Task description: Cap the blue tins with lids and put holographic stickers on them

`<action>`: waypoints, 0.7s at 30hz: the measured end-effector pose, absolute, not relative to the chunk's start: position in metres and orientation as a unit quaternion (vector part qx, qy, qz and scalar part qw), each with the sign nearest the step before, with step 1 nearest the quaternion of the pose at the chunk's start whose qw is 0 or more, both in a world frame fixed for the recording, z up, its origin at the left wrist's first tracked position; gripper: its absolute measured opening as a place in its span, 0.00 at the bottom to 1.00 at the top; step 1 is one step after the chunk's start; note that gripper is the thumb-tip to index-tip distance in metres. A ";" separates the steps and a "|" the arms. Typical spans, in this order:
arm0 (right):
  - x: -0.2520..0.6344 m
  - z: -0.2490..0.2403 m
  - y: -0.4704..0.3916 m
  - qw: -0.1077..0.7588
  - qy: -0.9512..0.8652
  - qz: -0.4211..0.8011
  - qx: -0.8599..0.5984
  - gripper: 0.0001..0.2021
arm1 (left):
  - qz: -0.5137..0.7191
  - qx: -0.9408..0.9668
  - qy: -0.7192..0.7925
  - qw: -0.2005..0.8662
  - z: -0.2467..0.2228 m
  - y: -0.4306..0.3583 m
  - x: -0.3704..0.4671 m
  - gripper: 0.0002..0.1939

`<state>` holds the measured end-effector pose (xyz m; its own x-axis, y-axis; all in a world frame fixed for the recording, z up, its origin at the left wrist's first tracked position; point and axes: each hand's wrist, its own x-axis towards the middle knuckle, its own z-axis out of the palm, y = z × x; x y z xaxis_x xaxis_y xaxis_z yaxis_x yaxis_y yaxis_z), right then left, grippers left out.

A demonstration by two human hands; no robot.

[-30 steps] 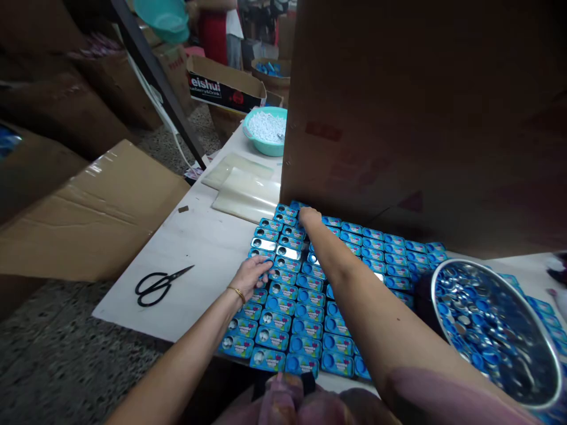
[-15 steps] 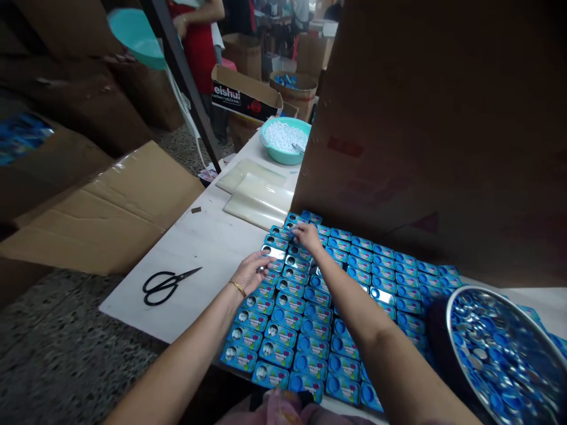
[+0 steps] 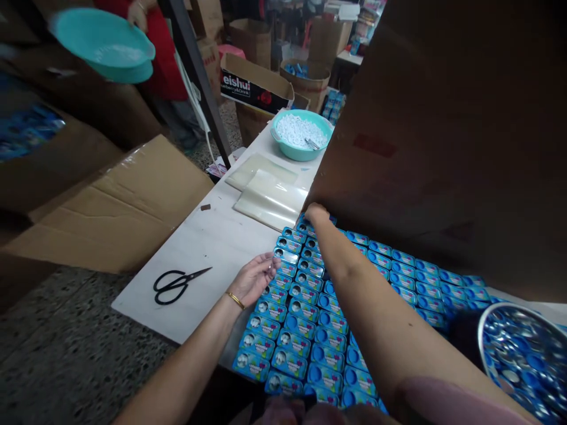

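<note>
Right hand has shifted back to the far corner of the tins; fingers hidden, grip can't be told. Left hand half-curled at their left edge, any hold unclear. Tins rowed on bench; work now at far end.

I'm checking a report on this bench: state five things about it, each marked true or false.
1. Black looped scissors lie on the white table, left of the small blue rectangular tins. True.
2. The left hand grips the scissors. False: it is at the tins' left edge.
3. The round turquoise plastic bowl on the table holds small white pieces. True.
4. The deep metal-rimmed container stands at the person's left. False: it stands at the right, holding blue and silver pieces.
5. The right hand is at the far end of the tins, by the tall brown cardboard panel. True.
</note>
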<state>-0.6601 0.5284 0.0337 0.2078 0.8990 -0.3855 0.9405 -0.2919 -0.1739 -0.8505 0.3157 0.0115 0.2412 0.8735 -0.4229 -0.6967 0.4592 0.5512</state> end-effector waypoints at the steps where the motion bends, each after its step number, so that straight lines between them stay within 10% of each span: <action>1: -0.659 0.035 0.525 0.045 0.601 -0.197 0.773 0.23 | 0.508 0.111 0.350 0.779 0.011 0.317 -0.851 0.09; 9: -0.679 0.018 0.397 -0.181 0.788 -0.211 0.549 0.11 | 0.512 0.033 0.341 0.788 0.004 0.329 -0.836 0.09; 21: -0.623 0.016 0.392 -0.135 0.717 -0.197 0.655 0.10 | 0.479 0.073 0.383 0.787 0.011 0.305 -0.822 0.14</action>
